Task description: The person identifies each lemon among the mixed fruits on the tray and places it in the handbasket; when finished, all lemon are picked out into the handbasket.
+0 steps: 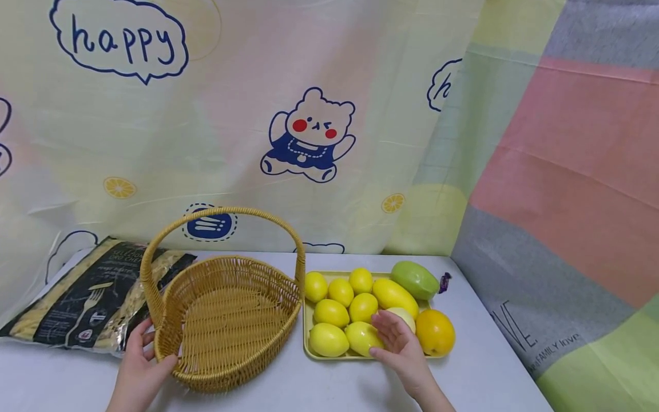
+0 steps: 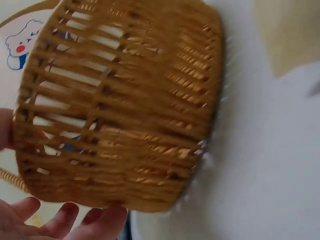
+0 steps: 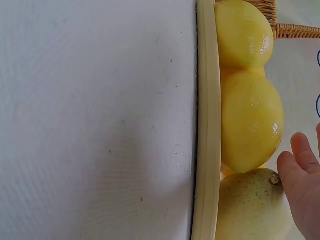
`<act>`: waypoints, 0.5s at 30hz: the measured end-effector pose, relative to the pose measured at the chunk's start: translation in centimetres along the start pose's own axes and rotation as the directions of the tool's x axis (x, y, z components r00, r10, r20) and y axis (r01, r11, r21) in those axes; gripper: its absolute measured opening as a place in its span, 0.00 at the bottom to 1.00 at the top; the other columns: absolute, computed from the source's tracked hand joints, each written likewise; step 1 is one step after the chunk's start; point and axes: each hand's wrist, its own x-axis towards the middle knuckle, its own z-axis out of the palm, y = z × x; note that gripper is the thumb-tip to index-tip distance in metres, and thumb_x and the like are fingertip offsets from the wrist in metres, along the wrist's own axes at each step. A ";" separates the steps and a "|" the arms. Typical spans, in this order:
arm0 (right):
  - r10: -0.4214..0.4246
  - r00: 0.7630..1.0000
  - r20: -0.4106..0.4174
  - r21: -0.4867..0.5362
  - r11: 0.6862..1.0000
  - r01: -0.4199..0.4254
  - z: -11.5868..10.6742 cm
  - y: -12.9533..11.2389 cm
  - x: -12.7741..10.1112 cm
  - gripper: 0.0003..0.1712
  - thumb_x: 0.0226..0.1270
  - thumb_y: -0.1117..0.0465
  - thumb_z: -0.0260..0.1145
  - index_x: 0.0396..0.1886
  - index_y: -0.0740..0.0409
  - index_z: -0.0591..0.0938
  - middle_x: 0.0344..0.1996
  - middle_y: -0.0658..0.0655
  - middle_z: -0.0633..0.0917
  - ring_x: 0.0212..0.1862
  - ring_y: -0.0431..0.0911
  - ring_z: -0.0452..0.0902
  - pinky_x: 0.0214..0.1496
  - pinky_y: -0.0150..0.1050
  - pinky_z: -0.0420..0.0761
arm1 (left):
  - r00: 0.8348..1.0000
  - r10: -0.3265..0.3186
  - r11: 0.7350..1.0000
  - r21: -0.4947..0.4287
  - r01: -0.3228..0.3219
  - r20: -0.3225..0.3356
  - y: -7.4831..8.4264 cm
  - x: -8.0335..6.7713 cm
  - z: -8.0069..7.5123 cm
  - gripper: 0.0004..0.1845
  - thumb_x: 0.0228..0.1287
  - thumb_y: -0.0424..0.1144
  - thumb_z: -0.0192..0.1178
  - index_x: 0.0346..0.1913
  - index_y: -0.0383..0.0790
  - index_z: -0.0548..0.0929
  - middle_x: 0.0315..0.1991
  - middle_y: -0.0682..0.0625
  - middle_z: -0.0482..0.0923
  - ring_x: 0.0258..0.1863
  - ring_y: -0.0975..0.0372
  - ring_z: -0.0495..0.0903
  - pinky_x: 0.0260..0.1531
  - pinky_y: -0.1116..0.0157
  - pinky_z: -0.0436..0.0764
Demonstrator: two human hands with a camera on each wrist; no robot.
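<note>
Here my left hand grips the light, stiff wicker basket by its rim; my open right hand touches a smooth, slippery lemon.

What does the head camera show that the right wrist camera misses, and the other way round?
Only the head view shows the whole wicker basket with the left hand holding its rim, the pasta bag, the orange and the green fruit. Only the right wrist view shows the speckles on the pale fruit. Both show the tray, lemons and the right hand.
</note>
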 end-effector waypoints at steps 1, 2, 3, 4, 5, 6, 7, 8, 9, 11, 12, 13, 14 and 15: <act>0.003 1.000 -0.003 -0.003 1.000 -0.003 0.0 0.0 0.0 0.39 0.50 0.76 0.67 0.64 0.63 0.64 0.61 0.64 0.70 0.59 0.39 0.71 0.61 0.26 0.69 | 1.000 -0.001 1.000 -0.004 0.001 -0.005 0.0 -0.1 -0.1 0.47 0.58 0.29 0.53 0.71 0.32 0.32 0.65 0.27 0.48 0.60 0.36 0.62 0.41 0.63 0.82; 0.007 1.000 -0.005 -0.004 1.000 -0.007 0.0 0.0 0.0 0.39 0.50 0.76 0.67 0.64 0.63 0.64 0.62 0.64 0.70 0.59 0.39 0.70 0.62 0.26 0.68 | 1.000 0.002 1.000 -0.004 -0.002 -0.014 0.1 -0.1 -0.3 0.47 0.60 0.32 0.54 0.71 0.33 0.32 0.66 0.27 0.48 0.61 0.36 0.61 0.42 0.62 0.82; 0.010 1.000 -0.009 -0.010 1.000 -0.010 0.0 0.1 0.0 0.39 0.50 0.75 0.67 0.63 0.62 0.64 0.62 0.63 0.70 0.59 0.38 0.70 0.62 0.26 0.68 | 0.999 0.012 1.000 -0.015 -0.012 -0.030 0.2 0.0 -0.6 0.45 0.62 0.34 0.53 0.72 0.34 0.33 0.66 0.28 0.48 0.62 0.38 0.61 0.42 0.66 0.82; 0.013 1.000 -0.012 -0.010 1.000 -0.014 0.0 0.0 0.1 0.39 0.50 0.75 0.67 0.63 0.62 0.65 0.62 0.63 0.70 0.59 0.38 0.70 0.63 0.27 0.67 | 0.998 0.028 0.999 -0.019 -0.029 -0.057 0.4 0.0 -0.8 0.44 0.65 0.38 0.53 0.72 0.35 0.35 0.66 0.30 0.49 0.62 0.40 0.61 0.41 0.70 0.81; 0.015 1.000 -0.017 -0.012 1.000 -0.015 -0.1 0.0 0.1 0.38 0.50 0.75 0.67 0.63 0.62 0.65 0.62 0.62 0.70 0.60 0.39 0.70 0.64 0.28 0.67 | 0.994 0.058 0.998 -0.025 -0.061 -0.096 0.7 0.2 -1.1 0.42 0.66 0.41 0.53 0.72 0.37 0.38 0.66 0.33 0.51 0.62 0.43 0.61 0.41 0.73 0.80; 0.014 1.000 -0.021 -0.017 1.000 -0.014 -0.1 0.0 0.1 0.38 0.50 0.75 0.67 0.63 0.62 0.65 0.62 0.62 0.70 0.60 0.40 0.69 0.64 0.29 0.66 | 0.985 0.100 0.994 -0.029 -0.105 -0.138 1.0 0.5 -1.4 0.39 0.68 0.44 0.51 0.73 0.39 0.42 0.66 0.36 0.54 0.62 0.48 0.63 0.41 0.77 0.78; 0.012 1.000 -0.023 -0.023 1.000 -0.012 -0.1 0.0 0.1 0.38 0.50 0.75 0.67 0.63 0.62 0.65 0.62 0.62 0.70 0.61 0.41 0.69 0.65 0.31 0.65 | 0.972 0.151 0.987 -0.034 -0.160 -0.177 1.3 0.8 -1.8 0.37 0.69 0.45 0.50 0.73 0.41 0.45 0.65 0.40 0.57 0.61 0.54 0.64 0.41 0.82 0.75; 0.007 1.000 -0.025 -0.030 1.000 -0.008 -0.1 0.0 0.1 0.38 0.51 0.75 0.67 0.63 0.62 0.65 0.62 0.62 0.70 0.61 0.42 0.69 0.66 0.32 0.65 | 0.955 0.208 0.975 -0.039 -0.221 -0.214 1.5 1.1 -2.1 0.34 0.69 0.46 0.49 0.72 0.42 0.49 0.63 0.46 0.60 0.60 0.60 0.66 0.40 0.85 0.73; 0.006 1.000 -0.027 -0.035 0.999 -0.007 -0.1 0.0 0.1 0.38 0.51 0.75 0.67 0.63 0.63 0.65 0.62 0.62 0.70 0.62 0.44 0.68 0.66 0.33 0.65 | 0.935 0.262 0.959 -0.046 -0.280 -0.240 1.7 1.5 -2.3 0.31 0.70 0.45 0.49 0.71 0.44 0.53 0.60 0.52 0.63 0.57 0.66 0.66 0.39 0.88 0.70; 0.005 1.000 -0.031 -0.038 0.999 -0.006 0.0 0.0 0.2 0.37 0.51 0.75 0.67 0.63 0.63 0.65 0.62 0.62 0.70 0.63 0.46 0.67 0.66 0.34 0.65 | 0.894 0.357 0.923 -0.041 -0.382 -0.271 2.1 2.3 -2.8 0.27 0.70 0.43 0.49 0.70 0.48 0.59 0.55 0.63 0.66 0.51 0.76 0.67 0.40 0.88 0.70; 0.006 0.999 -0.031 -0.038 0.999 -0.007 0.1 0.0 0.2 0.37 0.51 0.75 0.67 0.62 0.63 0.65 0.62 0.62 0.70 0.63 0.47 0.67 0.66 0.33 0.65 | 0.879 0.392 0.908 -0.038 -0.417 -0.270 2.1 2.6 -2.9 0.26 0.70 0.43 0.50 0.69 0.49 0.60 0.52 0.67 0.66 0.49 0.79 0.66 0.40 0.88 0.70; 0.006 1.000 -0.031 -0.038 0.999 -0.007 0.2 0.0 0.2 0.37 0.51 0.75 0.67 0.62 0.64 0.65 0.62 0.62 0.70 0.63 0.48 0.66 0.66 0.32 0.65 | 0.868 0.421 0.894 -0.041 -0.446 -0.263 2.2 2.8 -3.0 0.26 0.70 0.42 0.50 0.69 0.49 0.61 0.51 0.71 0.67 0.49 0.81 0.67 0.41 0.88 0.71; 0.008 0.999 -0.033 -0.036 0.999 -0.009 0.3 0.0 0.2 0.37 0.51 0.75 0.67 0.62 0.64 0.65 0.61 0.62 0.70 0.64 0.48 0.66 0.65 0.31 0.66 | 0.861 0.442 0.882 -0.052 -0.468 -0.252 2.3 3.1 -3.1 0.26 0.69 0.41 0.50 0.69 0.50 0.61 0.50 0.72 0.67 0.48 0.81 0.68 0.41 0.87 0.71; 0.004 1.000 -0.031 -0.036 0.999 -0.005 0.4 0.1 0.2 0.36 0.51 0.75 0.67 0.62 0.64 0.65 0.61 0.62 0.70 0.64 0.49 0.66 0.65 0.31 0.66 | 0.856 0.456 0.874 -0.057 -0.482 -0.242 2.4 3.3 -3.2 0.26 0.69 0.40 0.51 0.69 0.50 0.62 0.49 0.73 0.69 0.47 0.81 0.69 0.40 0.87 0.72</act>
